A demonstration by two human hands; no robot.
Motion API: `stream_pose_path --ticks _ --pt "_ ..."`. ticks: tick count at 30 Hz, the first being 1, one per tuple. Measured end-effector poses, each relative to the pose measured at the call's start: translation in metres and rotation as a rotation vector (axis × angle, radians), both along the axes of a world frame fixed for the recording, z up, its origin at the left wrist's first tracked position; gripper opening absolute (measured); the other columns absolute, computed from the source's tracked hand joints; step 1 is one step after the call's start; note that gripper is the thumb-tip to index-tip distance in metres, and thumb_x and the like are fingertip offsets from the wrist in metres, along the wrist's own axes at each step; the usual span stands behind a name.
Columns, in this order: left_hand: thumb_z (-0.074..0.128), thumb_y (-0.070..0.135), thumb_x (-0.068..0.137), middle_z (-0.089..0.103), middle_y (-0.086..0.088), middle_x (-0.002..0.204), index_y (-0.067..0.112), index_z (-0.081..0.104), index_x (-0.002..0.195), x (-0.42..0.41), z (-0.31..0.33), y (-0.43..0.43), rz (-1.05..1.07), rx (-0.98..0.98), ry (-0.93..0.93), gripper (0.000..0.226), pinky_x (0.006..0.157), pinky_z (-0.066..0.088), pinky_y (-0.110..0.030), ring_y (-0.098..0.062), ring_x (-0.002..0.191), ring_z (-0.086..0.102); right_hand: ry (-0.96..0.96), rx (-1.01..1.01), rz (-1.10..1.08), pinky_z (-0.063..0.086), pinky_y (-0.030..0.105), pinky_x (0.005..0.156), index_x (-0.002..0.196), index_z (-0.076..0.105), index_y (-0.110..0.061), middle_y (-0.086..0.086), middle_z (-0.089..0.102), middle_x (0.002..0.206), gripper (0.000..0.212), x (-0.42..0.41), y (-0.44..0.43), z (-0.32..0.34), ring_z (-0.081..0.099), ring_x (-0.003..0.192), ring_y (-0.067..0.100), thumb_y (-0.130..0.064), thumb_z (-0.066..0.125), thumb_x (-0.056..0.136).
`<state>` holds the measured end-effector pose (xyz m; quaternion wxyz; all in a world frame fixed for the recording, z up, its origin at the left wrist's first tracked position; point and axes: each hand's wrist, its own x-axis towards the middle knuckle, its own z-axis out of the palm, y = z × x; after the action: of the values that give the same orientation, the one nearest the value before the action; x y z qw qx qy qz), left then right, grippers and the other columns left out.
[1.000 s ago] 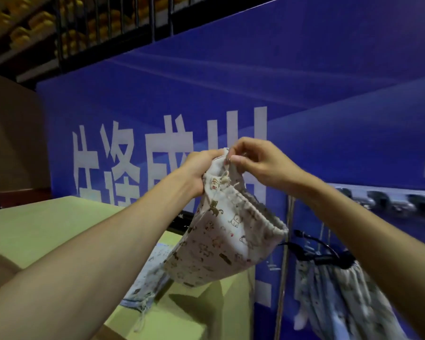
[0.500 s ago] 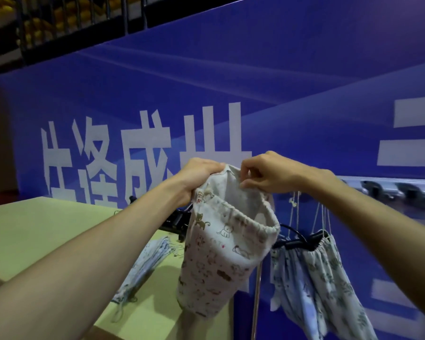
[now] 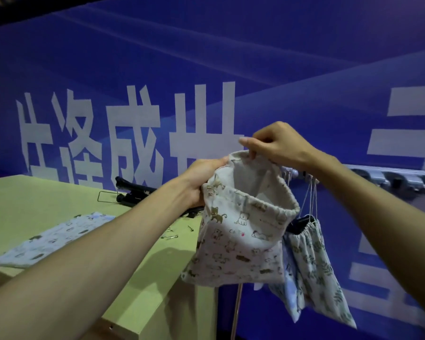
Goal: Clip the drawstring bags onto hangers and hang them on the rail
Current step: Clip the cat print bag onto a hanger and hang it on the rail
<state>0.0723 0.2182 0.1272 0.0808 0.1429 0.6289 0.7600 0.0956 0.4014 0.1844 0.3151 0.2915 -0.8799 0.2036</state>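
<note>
Fingers of our left hand [image 3: 203, 179] and right hand [image 3: 279, 143] pinched the cat-print drawstring bag [image 3: 241, 244] rim; blue banner [image 3: 231, 57] read "成", other characters unclear.

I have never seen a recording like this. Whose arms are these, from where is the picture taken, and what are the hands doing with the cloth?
There is no machine here. The two bare arms belong to a person, and the single picture comes from a camera worn on that person's head, looking forward and down.

The left hand grips one side of the open rim of a cat-print drawstring bag. The right hand pinches the rim at the top, so the bag hangs in the air with its mouth open.

On the pale green table lie another printed bag, spread flat, some black hangers and a few small metal pins.

To the right, a leaf-print bag hangs below the rail. Behind everything stands a blue banner with white characters.
</note>
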Motion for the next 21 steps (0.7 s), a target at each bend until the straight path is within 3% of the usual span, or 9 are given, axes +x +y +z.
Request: stream_pose_path --ticks 3,6,9,13,16,18,21 --pt "0.058 0.016 0.095 0.07 -0.013 0.089 -0.002 0.069 0.1 -0.009 -0.01 -0.005 0.11 -0.192 0.118 0.021 0.064 0.054 -0.026 -0.02 0.076 0.064 -0.05 -0.007 -0.013 0.032 0.009 0.043 0.066 0.071 -0.008 -0.011 0.05 0.039 0.046 -0.012 -0.006 -0.006 0.043 0.038 0.002 -0.041 0.056 0.094" --pt "0.055 0.025 0.098 0.069 -0.004 0.09 0.016 0.066 0.088 -0.025 -0.031 -0.019 0.159 -0.499 0.269 0.017 0.06 0.052 -0.021 -0.011 0.074 0.063 -0.134 0.078 -0.041 0.033 0.012 0.044 0.065 0.071 -0.011 -0.014 0.053 0.04 0.044 -0.035 -0.013 -0.021 0.045 0.04 0.003 -0.041 0.058 0.093" --pt "0.054 0.03 0.097 0.067 -0.005 0.096 0.023 0.063 0.085 -0.041 -0.059 -0.033 0.163 -0.723 0.343 0.017 0.072 0.049 -0.03 -0.016 0.085 0.062 -0.278 0.253 -0.081 0.037 0.023 0.051 0.066 0.071 -0.016 -0.007 0.056 0.047 0.039 -0.061 -0.022 -0.046 0.046 0.044 0.004 -0.043 0.059 0.091" --pt "0.056 0.031 0.096 0.07 -0.016 0.094 0.023 0.065 0.081 -0.063 -0.091 -0.061 0.216 -0.756 0.299 0.019 0.069 0.047 -0.037 -0.024 0.08 0.06 -0.431 0.439 -0.056 0.041 0.021 0.054 0.076 0.072 -0.016 -0.005 0.064 0.06 0.032 -0.094 -0.042 -0.082 0.054 0.05 0.0 -0.041 0.06 0.092" --pt "0.056 0.029 0.096 0.071 -0.006 0.09 0.021 0.067 0.088 -0.077 -0.102 -0.084 0.269 -0.721 0.267 0.016 0.073 0.052 -0.041 -0.027 0.083 0.064 -0.484 0.389 0.013 0.048 0.023 0.059 0.081 0.071 -0.016 -0.003 0.07 0.07 0.028 -0.115 -0.056 -0.099 0.061 0.055 0.003 -0.04 0.06 0.092" --pt "0.055 0.026 0.097 0.068 0.0 0.09 0.018 0.068 0.092 -0.092 -0.109 -0.101 0.308 -0.715 0.246 0.016 0.075 0.051 -0.035 -0.019 0.087 0.064 -0.481 0.312 0.057 0.046 0.018 0.057 0.081 0.069 -0.019 -0.007 0.066 0.068 0.023 -0.132 -0.069 -0.109 0.056 0.051 -0.004 -0.037 0.061 0.092" --pt "0.055 0.025 0.097 0.067 0.0 0.093 0.013 0.068 0.096 -0.111 -0.124 -0.127 0.352 -0.715 0.217 0.018 0.068 0.047 -0.027 -0.014 0.087 0.061 -0.459 0.19 0.082 0.043 0.019 0.06 0.086 0.069 -0.018 -0.008 0.065 0.072 0.019 -0.159 -0.089 -0.122 0.057 0.058 -0.003 -0.033 0.061 0.093"
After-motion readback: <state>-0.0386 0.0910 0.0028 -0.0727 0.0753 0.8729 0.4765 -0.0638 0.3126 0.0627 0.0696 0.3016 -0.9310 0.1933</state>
